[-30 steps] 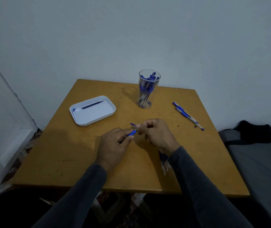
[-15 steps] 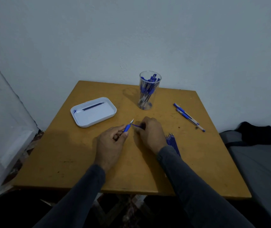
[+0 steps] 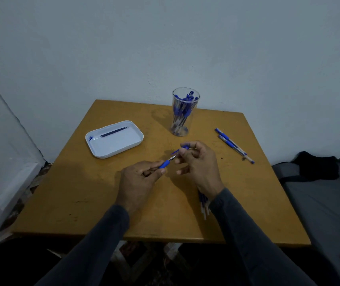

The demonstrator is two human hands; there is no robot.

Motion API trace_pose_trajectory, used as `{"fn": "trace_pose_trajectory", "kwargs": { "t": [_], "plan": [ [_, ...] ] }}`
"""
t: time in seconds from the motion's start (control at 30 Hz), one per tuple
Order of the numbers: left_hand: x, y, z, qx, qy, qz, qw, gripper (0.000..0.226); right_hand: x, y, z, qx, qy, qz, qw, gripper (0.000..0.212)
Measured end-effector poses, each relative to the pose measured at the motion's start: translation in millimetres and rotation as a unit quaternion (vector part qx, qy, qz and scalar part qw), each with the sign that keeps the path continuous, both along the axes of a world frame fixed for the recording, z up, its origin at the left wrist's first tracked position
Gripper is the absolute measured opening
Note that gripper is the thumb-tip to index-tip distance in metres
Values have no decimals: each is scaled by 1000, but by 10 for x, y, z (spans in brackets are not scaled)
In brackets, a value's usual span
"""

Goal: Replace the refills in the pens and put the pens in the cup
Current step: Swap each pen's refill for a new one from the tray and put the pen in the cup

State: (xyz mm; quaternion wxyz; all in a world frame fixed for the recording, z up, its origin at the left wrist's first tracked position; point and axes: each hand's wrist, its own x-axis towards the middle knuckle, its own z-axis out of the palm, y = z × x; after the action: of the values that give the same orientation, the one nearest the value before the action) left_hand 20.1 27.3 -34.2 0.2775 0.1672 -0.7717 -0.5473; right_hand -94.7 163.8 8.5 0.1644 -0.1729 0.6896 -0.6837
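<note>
The blue pen [image 3: 166,163] sits above the middle of the wooden table [image 3: 78,195], tip pointing toward 1 o'clock. The left hand [image 3: 138,182] grips its barrel, thumb and fingers curled round it, back of the hand up, the dark-sleeved forearm reaching in from 7 o'clock. The right hand [image 3: 198,164] is just beside the pen tip at 2 o'clock, fingers curled, pinching a small blue piece, seemingly the pen's cap [image 3: 182,148], near its fingertips; its forearm comes in from 5 o'clock. Under the right wrist lies a bundle of refills [image 3: 203,205], partly hidden. At 12 o'clock from the hands stands the clear cup [image 3: 183,112], upright and holding many blue pens. At 2 o'clock, well apart, two pens [image 3: 234,145] lie side by side. At 10 o'clock a white tray [image 3: 114,139] holds one dark refill [image 3: 113,132].
</note>
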Motion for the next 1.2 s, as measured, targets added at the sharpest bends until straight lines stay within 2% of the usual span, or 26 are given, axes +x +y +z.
{"fn": "trace_pose_trajectory", "kwargs": {
  "t": [0.3,1.0,1.1,1.2],
  "plan": [
    [21,-6,-20,-45,-4,-13,999,28,75,16,-64,58,0,44,997,15],
    [52,-20,13,-86,-8,-16,996,21,183,8,-46,43,-45,84,995,17],
    [32,-15,9,-98,-17,-19,995,25,207,-23,-35,48,-26,56,997,21],
    [-15,-21,12,-127,-34,-9,991,32,93,-37,49,59,44,-15,997,21]
  ]
}}
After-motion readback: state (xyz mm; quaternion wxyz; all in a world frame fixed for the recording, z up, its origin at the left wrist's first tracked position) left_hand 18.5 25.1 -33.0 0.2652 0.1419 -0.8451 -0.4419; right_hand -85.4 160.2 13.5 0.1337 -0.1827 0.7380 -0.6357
